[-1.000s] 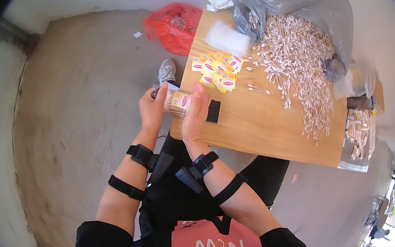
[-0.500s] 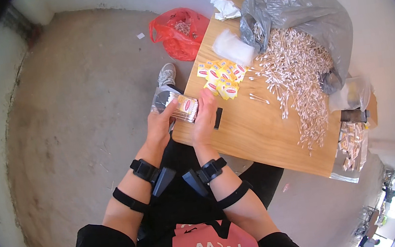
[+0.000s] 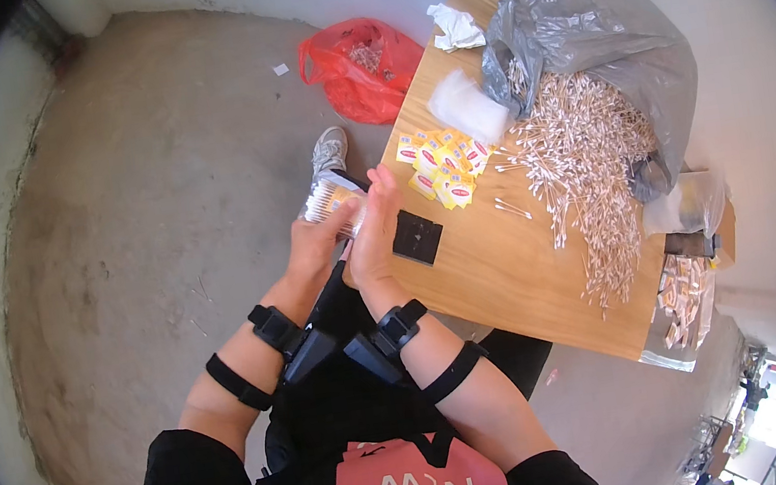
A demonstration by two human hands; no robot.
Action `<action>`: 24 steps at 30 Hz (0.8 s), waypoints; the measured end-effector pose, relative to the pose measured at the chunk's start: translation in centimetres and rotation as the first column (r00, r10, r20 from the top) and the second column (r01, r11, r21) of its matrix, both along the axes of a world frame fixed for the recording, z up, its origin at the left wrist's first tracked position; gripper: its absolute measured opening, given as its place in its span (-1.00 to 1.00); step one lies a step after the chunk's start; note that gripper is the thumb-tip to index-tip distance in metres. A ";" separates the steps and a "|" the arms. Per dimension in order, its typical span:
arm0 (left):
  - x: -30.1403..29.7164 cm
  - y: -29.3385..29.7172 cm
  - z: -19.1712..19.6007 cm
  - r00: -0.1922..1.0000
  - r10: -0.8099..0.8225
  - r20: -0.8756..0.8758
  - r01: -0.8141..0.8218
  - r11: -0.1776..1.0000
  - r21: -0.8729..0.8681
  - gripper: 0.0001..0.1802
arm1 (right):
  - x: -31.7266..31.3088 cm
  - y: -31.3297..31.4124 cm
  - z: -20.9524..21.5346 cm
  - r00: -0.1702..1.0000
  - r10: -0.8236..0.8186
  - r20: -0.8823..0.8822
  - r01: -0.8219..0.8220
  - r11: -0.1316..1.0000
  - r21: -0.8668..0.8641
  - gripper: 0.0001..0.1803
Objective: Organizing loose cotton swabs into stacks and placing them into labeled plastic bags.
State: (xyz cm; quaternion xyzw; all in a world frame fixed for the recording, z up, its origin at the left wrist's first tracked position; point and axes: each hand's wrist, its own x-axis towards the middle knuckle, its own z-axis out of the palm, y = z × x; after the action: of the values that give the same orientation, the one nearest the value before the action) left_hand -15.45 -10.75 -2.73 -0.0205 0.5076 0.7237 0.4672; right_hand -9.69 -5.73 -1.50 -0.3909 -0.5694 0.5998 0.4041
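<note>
My left hand (image 3: pixel 311 245) grips a clear packet of cotton swabs (image 3: pixel 330 198), its thumb across the front where a yellow-and-white card shows. White swab tips line up along the far side of the packet. My right hand (image 3: pixel 373 223) is held upright with its fingers stretched out, the palm against the near right end of the packet and hiding part of it. Beside that hand, a flat black square (image 3: pixel 417 236) lies by the table's left edge. Past it is a cluster of yellow-and-white cards (image 3: pixel 445 165).
A large heap of loose cotton swabs (image 3: pixel 583 146) spills from a grey plastic bag (image 3: pixel 584 16) over the wooden table (image 3: pixel 512 275). White clear-plastic sleeves (image 3: pixel 468 107) lie behind the cards. On the floor sits a red bag (image 3: pixel 361 83). Filled packets (image 3: pixel 686 300) hang beyond the right edge.
Both hands and the packet have shifted slightly left, and the packet is pushed deeper between them. The black square, mostly covered before, now shows in full.
</note>
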 end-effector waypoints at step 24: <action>3.6 -5.0 10.8 0.947 -0.304 0.108 0.288 0.947 0.143 -0.65 | 11.9 0.9 8.7 0.853 0.442 -0.276 -0.503 0.837 -0.216 -0.82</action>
State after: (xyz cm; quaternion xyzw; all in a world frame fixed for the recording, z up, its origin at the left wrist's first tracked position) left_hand -11.88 -15.78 8.03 0.0387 0.4273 0.6728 0.6027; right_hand 2.21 -4.83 7.17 -0.2234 -0.5105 0.7943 0.2419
